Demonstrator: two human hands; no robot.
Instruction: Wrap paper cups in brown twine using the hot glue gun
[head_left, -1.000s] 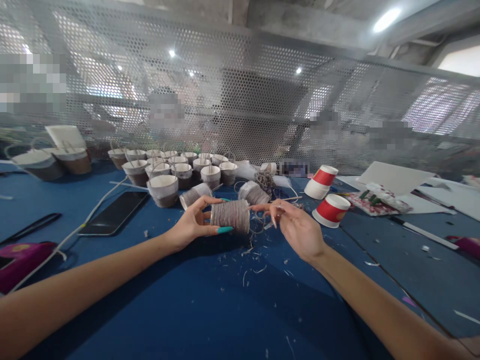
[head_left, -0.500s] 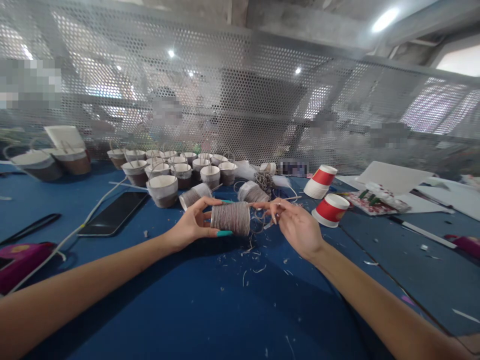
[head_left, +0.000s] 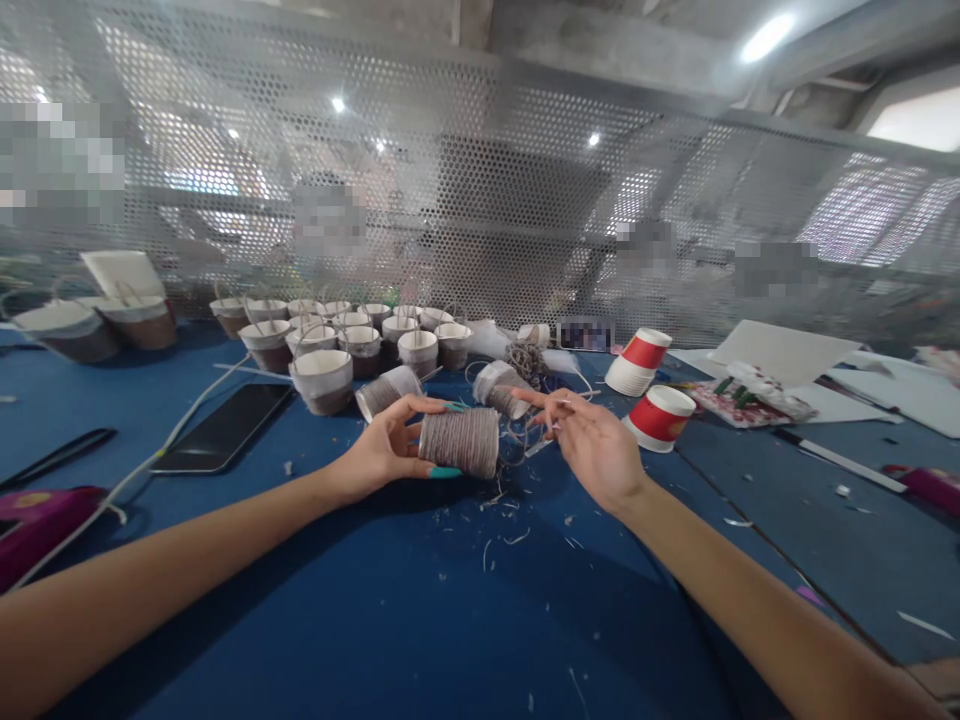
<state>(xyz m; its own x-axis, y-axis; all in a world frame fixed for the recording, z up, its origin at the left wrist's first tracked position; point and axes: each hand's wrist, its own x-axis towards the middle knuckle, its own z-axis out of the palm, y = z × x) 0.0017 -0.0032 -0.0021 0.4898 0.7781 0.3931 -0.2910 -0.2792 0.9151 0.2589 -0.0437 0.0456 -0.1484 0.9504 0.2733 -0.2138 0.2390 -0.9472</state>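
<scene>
My left hand (head_left: 386, 440) is wrapped round a paper cup wound with grey-brown twine (head_left: 459, 442), which lies on its side just above the blue table. Its thumb is below and its fingers on top, with long teal nails showing. My right hand (head_left: 592, 440) is just right of the cup, palm toward me, one finger stretched left and the others loosely bent and apart. Slack loops of twine (head_left: 514, 452) hang between the cup and my right fingers; whether they touch the fingers is unclear. Behind them lies another twine-wrapped cup (head_left: 501, 388).
Several small handled cups (head_left: 322, 382) stand at the back left, near a black phone (head_left: 225, 430). Tangled twine (head_left: 527, 360) lies behind my hands. Red-and-white paper cups (head_left: 664, 418) stand to the right. Scraps litter the blue table (head_left: 450, 620); a perforated metal screen (head_left: 510, 200) rises behind.
My right hand's stretched finger has come away from the end of the wrapped cup and lifted slightly. My left hand keeps its hold, and the cup stays nearly in place.
</scene>
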